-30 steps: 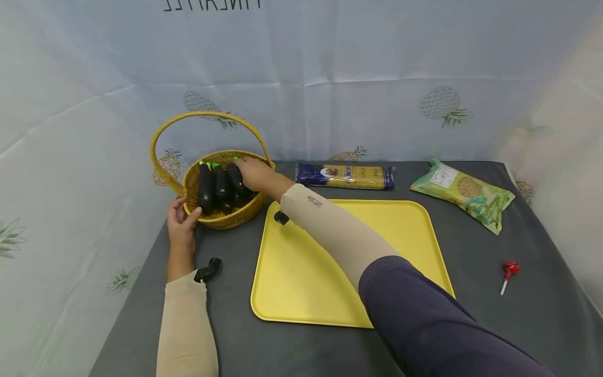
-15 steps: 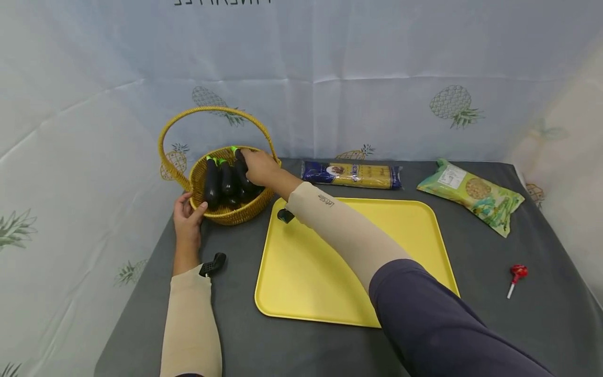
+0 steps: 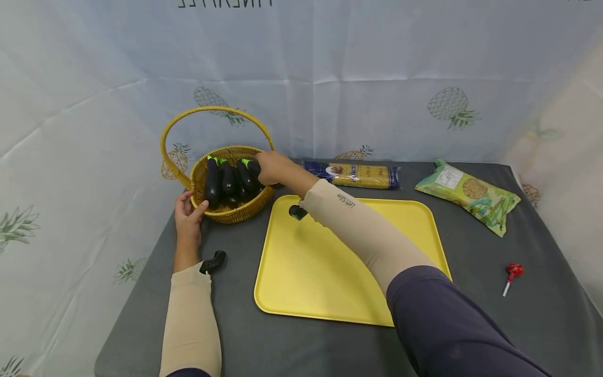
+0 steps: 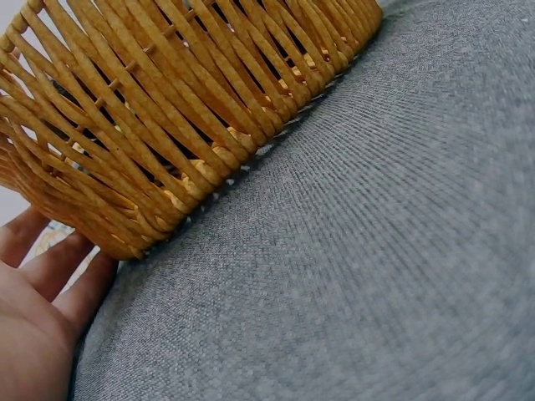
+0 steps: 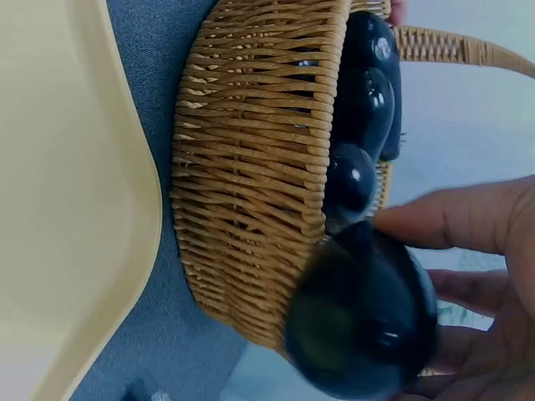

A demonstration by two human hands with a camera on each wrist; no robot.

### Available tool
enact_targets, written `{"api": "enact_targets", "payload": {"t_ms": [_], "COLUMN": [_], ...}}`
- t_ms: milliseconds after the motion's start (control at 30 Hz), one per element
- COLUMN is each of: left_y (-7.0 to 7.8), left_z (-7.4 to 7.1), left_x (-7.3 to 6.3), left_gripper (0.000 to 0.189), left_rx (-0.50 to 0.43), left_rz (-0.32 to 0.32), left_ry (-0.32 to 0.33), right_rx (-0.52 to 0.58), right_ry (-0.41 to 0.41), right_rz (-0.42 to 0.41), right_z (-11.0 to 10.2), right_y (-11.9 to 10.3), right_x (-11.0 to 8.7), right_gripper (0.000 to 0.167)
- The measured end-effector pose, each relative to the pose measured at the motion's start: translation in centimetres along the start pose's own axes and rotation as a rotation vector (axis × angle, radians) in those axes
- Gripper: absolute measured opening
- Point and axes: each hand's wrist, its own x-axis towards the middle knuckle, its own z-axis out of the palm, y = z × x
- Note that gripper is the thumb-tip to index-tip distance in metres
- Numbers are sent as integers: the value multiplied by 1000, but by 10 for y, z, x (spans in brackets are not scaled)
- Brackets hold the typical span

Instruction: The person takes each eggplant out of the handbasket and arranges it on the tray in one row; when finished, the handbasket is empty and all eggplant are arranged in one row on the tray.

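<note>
A yellow woven basket (image 3: 240,212) with a tall hoop handle stands at the table's back left, with several dark, glossy eggplants (image 3: 228,180) lying in it, green stem ends toward the back. My left hand (image 3: 189,220) holds the basket at its near left side, thumb at the rim; the left wrist view shows fingers (image 4: 88,284) against the lower wicker wall (image 4: 184,92). At the basket's right rim my right hand (image 3: 273,168) grips one eggplant (image 5: 364,313) near its green end. In the right wrist view its rounded end, slightly blurred, overlaps the basket's outer wall.
A yellow tray (image 3: 320,272) lies in the middle, under my right forearm. Behind it lies a blue and yellow pasta packet (image 3: 358,175). A green snack bag (image 3: 471,196) is at the back right, with a red lollipop (image 3: 513,270) nearer. A pineapple-print curtain (image 3: 377,104) hangs behind.
My right hand has gripped an eggplant and moved it rightward, from among the others to the basket's right rim. My left hand stays on the basket. The head view has shifted slightly.
</note>
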Motion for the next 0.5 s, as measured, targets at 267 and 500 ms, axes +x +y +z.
{"api": "enact_targets", "payload": {"t_ms": [267,500], "left_y": [-1,0], "left_z": [0,0], "left_x": [-1,-1], "left_gripper": [43,43], "left_rx": [20,21], "left_rz": [-8,4], "left_ry": [2,11], "right_rx": [151,494], "right_ry": [15,46], "right_rz": [-8,-9], "right_z": [5,25], "right_y": [19,45], "right_x": [-14,-46], "right_gripper": [75,86]}}
